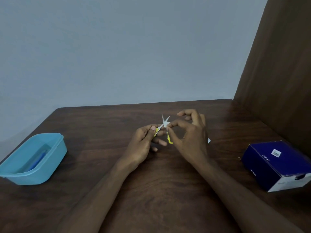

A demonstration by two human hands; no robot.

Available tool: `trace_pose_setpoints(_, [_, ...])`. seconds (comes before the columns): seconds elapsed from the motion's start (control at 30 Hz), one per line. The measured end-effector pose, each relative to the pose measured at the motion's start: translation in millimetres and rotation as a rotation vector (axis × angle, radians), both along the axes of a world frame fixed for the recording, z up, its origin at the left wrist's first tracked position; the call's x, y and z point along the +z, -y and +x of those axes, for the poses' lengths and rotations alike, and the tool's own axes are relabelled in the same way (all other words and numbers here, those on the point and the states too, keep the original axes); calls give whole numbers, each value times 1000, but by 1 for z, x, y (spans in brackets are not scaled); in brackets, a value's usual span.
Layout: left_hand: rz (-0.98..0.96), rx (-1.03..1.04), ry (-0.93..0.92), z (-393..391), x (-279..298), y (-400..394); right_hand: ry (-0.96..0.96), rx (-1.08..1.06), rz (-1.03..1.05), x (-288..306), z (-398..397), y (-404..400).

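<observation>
A small pair of scissors [165, 125] with yellow handles [169, 140] is held up over the brown table [159, 190]. The two shiny blades [166, 119] are spread wide open, like a cross, and are pointed up and away from the person.

One yellow handle is gripped by the left hand [143, 146], with the thumb pressed on top. The scissors are pinched close to the middle pin by the thumb and first finger of the right hand [191, 138]. The other fingers of that hand are loosely curled and nothing is held in them.

A little white scrap [209, 140] is seen just to the right of the scissors, partly hidden behind the right hand. What it is cannot be told. Far to the left of the scissors a light blue plastic tub [55, 149] is set, and a blue pen-like thing [37, 161] is laid inside it. Far to the right of the scissors a dark blue cardboard box [269, 167] with a white sticker is set.

A finger could get nipped here. The right fingertips are kept right beside the sharp edges, so if the blades are snapped shut too fast, skin could be caught. The scissors could also be dropped, because only a light pinch is used on one side, and the bare points could poke a hand.
</observation>
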State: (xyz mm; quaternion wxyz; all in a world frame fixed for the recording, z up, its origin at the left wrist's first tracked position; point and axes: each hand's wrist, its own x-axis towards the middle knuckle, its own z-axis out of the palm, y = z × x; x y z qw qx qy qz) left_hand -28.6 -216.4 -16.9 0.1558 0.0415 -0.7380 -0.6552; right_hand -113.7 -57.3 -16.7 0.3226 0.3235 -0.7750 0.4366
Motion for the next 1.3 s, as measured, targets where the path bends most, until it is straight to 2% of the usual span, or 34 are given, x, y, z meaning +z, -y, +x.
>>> trace_pose_setpoints(0.1, [7, 9, -2, -1, -3, 2, 119, 53, 30, -5, -1, 2])
trace_pose_setpoints(0.37, [-60, -2, -19, -1, -6, 3, 128, 75, 10, -3, -1, 2])
trace_pose_setpoints(0.7, [11, 147, -69, -3, -9, 7, 467, 81, -170, 1, 2, 5])
trace_pose_setpoints(0.8, [9, 197, -90, -5, -10, 9, 693, 308, -295, 2, 4, 9])
trace_pose_setpoints(0.87, [-49, 244, -114, -5, -12, 11, 842, 478, -370, 3, 8, 12])
trace_pose_setpoints(0.93, [-120, 264, -140, -4, -12, 10, 884, 526, -381, 2, 8, 14])
trace_pose_setpoints(1.1, [-565, 235, -240, 5, -4, -2, 904, 523, -507, 2, 4, 13])
trace_pose_setpoints(1.17, [-589, 257, -258, 6, -4, -4, 885, 477, -548, 2, 2, 12])
trace_pose_setpoints(1.3, [-481, 293, -208, 8, -2, -6, 840, 403, -572, 1, -2, 12])
